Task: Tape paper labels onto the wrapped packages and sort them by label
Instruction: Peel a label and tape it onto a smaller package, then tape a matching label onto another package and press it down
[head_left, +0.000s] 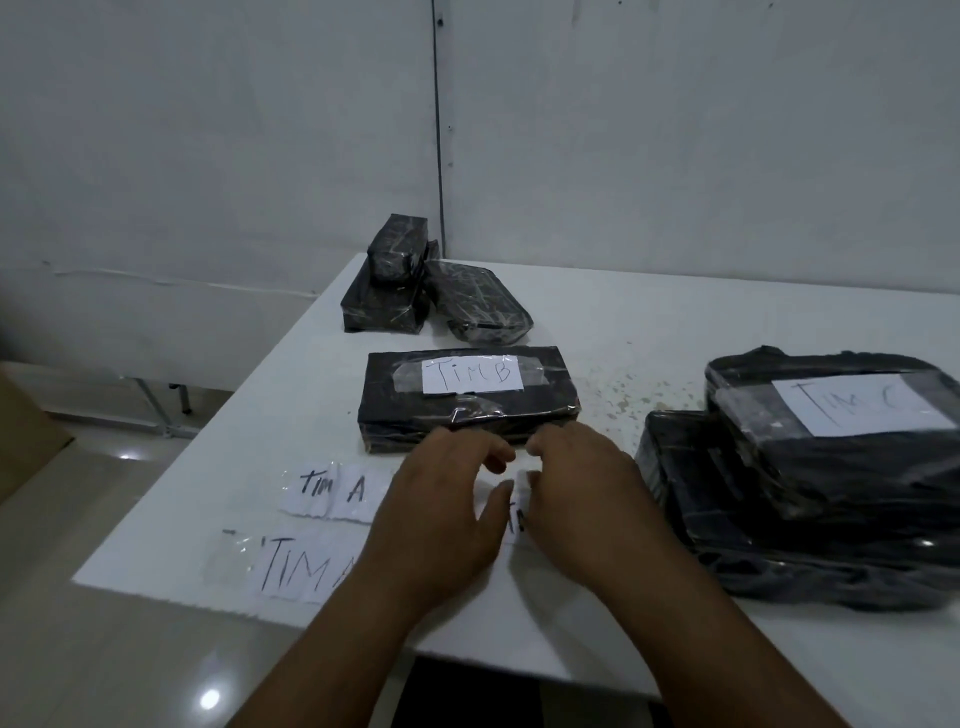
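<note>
My left hand (441, 499) and right hand (576, 488) meet over the near part of the white table (597, 332), fingertips curled toward each other on a small paper label (519, 491) that lies between them. Both hands appear to be pinching or peeling this slip; whether it is lifted free or lying flat, I cannot tell, since my fingers cover most of it.

The package marked "TIM B" (467, 397) lies just beyond my fingertips, its long axis running left to right, already labelled. Two loose "TIM A" labels (332, 491) (306, 569) lie to the near left, beside my left wrist. The unlabelled black packages (431, 291) sit at the far edge, left of centre, so my left hand is nearer them. The stack marked "TIM C" (831, 457) is at right.
</note>
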